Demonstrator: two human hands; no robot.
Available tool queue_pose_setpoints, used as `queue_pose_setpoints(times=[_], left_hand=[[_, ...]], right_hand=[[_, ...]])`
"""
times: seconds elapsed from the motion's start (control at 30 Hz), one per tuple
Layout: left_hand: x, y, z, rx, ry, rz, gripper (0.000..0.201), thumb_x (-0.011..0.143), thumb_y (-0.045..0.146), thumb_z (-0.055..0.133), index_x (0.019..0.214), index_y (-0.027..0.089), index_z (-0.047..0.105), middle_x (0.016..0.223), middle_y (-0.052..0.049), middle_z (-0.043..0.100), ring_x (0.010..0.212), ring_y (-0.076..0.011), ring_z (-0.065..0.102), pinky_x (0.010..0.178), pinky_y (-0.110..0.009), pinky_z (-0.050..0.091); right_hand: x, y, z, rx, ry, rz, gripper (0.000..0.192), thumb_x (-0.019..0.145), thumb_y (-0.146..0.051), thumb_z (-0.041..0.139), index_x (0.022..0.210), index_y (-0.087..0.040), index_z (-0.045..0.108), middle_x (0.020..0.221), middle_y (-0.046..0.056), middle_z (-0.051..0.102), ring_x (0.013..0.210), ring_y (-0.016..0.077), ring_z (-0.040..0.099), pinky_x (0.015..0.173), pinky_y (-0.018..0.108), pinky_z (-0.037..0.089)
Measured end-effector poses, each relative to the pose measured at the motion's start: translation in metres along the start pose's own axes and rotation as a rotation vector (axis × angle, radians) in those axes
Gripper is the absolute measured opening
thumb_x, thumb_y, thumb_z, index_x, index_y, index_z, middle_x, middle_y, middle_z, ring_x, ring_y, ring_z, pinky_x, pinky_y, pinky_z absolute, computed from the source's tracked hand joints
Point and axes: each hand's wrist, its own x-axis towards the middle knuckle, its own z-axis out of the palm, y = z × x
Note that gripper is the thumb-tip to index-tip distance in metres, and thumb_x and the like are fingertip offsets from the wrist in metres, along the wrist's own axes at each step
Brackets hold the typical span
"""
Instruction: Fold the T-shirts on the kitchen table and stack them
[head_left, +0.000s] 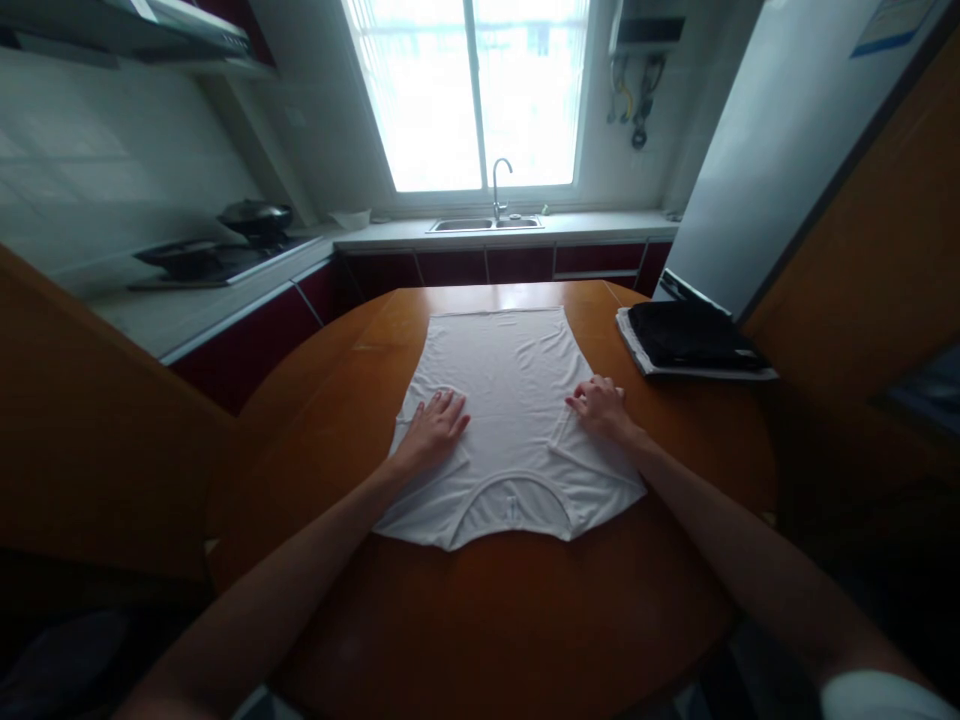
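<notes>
A white T-shirt (510,390) lies spread on the wooden table, its neckline towards me and its hem towards the window. Both sleeves are folded inward over the body. My left hand (435,430) rests flat on the left folded sleeve, fingers extended, palm down. On the opposite side, my right hand (602,405) touches the shirt's right edge by the other folded sleeve; its fingers are slightly bent and apart. Small wrinkles run across the fabric near the right side.
The round wooden table (315,400) carries a stack with a black folded item (694,335) at its right. Beyond are a counter with a sink (484,225) and faucet, a stove (217,265) with pans at left, and a pale refrigerator (780,130) at right.
</notes>
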Motion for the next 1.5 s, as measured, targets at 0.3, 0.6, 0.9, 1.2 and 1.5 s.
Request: queue_pose_setpoints(times=[0.3, 0.6, 0.9, 1.2, 1.5], left_hand=[[0.001, 0.001, -0.002, 0.004, -0.019, -0.017, 0.053, 0.106, 0.043, 0.03, 0.152, 0.021, 0.043, 0.164, -0.014, 0.031, 0.153, -0.0307, 0.023, 0.122, -0.056, 0.021], [0.0, 0.004, -0.005, 0.034, -0.036, -0.011, 0.053, 0.107, 0.042, 0.029, 0.152, 0.017, 0.044, 0.164, -0.016, 0.031, 0.154, -0.0311, 0.022, 0.122, -0.057, 0.021], [0.0, 0.003, -0.01, -0.011, 0.021, -0.023, 0.05, 0.107, 0.038, 0.029, 0.149, 0.018, 0.047, 0.162, -0.013, 0.036, 0.153, -0.0291, 0.025, 0.122, -0.055, 0.022], [-0.004, 0.001, -0.011, 0.048, -0.025, -0.128, 0.061, 0.105, 0.046, 0.03, 0.156, 0.013, 0.037, 0.165, -0.016, 0.027, 0.154, -0.0322, 0.021, 0.123, -0.056, 0.019], [-0.003, 0.0, -0.013, 0.094, 0.017, -0.181, 0.065, 0.105, 0.053, 0.027, 0.156, 0.015, 0.038, 0.165, -0.015, 0.029, 0.154, -0.0346, 0.021, 0.123, -0.056, 0.019]], right_hand=[[0.01, 0.011, 0.004, 0.396, 0.005, -0.133, 0.013, 0.088, -0.021, 0.067, 0.1, -0.021, 0.07, 0.093, 0.003, 0.074, 0.092, 0.0201, 0.067, 0.088, 0.034, 0.041], [-0.012, -0.003, -0.011, 0.123, 0.264, -0.139, 0.036, 0.101, -0.031, 0.044, 0.127, -0.015, 0.063, 0.131, 0.014, 0.064, 0.122, 0.0269, 0.055, 0.105, 0.04, 0.04], [-0.034, -0.015, 0.017, -0.134, -0.129, -0.081, 0.073, 0.102, -0.052, 0.031, 0.154, -0.001, 0.035, 0.162, 0.024, 0.031, 0.153, 0.0335, 0.023, 0.123, 0.054, 0.017], [-0.032, -0.017, 0.016, -0.151, -0.126, -0.106, 0.075, 0.103, -0.052, 0.025, 0.155, 0.001, 0.032, 0.162, 0.023, 0.031, 0.153, 0.0324, 0.023, 0.123, 0.053, 0.016], [-0.033, -0.019, 0.016, -0.174, -0.2, -0.065, 0.078, 0.102, -0.054, 0.025, 0.156, 0.002, 0.031, 0.164, 0.022, 0.027, 0.154, 0.0315, 0.021, 0.124, 0.052, 0.014]])
